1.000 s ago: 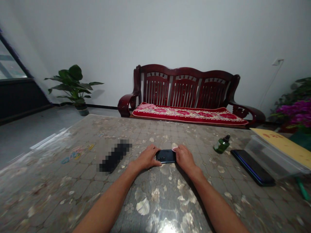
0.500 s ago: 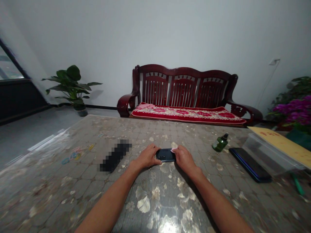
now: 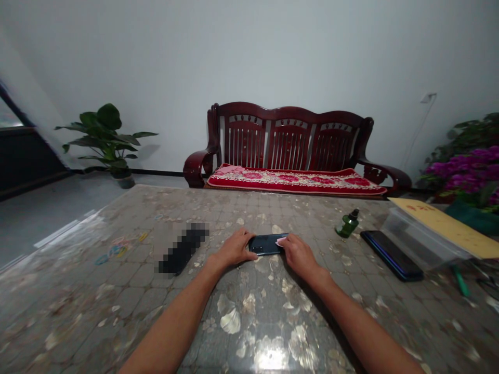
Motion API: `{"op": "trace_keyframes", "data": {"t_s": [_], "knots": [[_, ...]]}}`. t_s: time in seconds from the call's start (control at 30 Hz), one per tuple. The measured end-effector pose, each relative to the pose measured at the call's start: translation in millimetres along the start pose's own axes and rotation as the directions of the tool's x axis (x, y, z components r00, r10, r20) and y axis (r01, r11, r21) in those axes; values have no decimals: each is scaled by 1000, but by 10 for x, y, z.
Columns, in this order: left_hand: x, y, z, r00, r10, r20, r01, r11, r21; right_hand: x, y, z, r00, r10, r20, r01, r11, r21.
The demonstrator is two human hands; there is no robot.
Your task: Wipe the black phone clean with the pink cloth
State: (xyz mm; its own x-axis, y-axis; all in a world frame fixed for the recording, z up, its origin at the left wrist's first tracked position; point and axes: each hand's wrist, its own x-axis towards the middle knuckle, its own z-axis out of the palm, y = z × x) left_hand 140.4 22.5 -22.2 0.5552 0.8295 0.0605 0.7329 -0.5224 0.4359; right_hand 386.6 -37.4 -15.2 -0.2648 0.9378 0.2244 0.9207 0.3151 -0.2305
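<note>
Left hand (image 3: pixel 237 246) grasps dark phone (image 3: pixel 267 245) by left end; right hand (image 3: pixel 300 254) pinches pinkish scrap (image 3: pixel 279 242) at phone's right end.

Place: a home, apparently its living room
Bench (image 3: pixel 289 143): dark red wood, slatted back, curling arms, set along the wall (image 3: pixel 273 52) like a sofa
Seat mat (image 3: pixel 294 179): red, flower-patterned, laid lengthwise on the bench
Tabletop (image 3: pixel 97 293): broad, shiny, floral print, facing the bench
Potted plant (image 3: pixel 107 130): large-leaved, floor-standing
Purple flowers (image 3: pixel 465 169): decorative, at the right
</note>
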Motion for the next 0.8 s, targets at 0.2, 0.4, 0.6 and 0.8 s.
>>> {"op": "trace_keyframes", "data": {"t_s": [0.2, 0.4, 0.6, 0.8], "knots": [[-20, -11, 1, 998, 57, -29, -57, 998, 11, -32, -88, 75, 999, 17, -37, -17, 1000, 15], [-33, -5, -3, 993, 110, -35, -108, 993, 56, -33, -135, 126, 997, -13, -74, 19, 997, 70], [0, 26, -21, 996, 84, -11, -82, 988, 131, 10, -57, 39, 991, 120, -57, -119, 993, 28], [44, 81, -69, 997, 70, 31, -75, 975, 211, 17, -36, 95, 991, 111, -81, -108, 993, 36]]}}
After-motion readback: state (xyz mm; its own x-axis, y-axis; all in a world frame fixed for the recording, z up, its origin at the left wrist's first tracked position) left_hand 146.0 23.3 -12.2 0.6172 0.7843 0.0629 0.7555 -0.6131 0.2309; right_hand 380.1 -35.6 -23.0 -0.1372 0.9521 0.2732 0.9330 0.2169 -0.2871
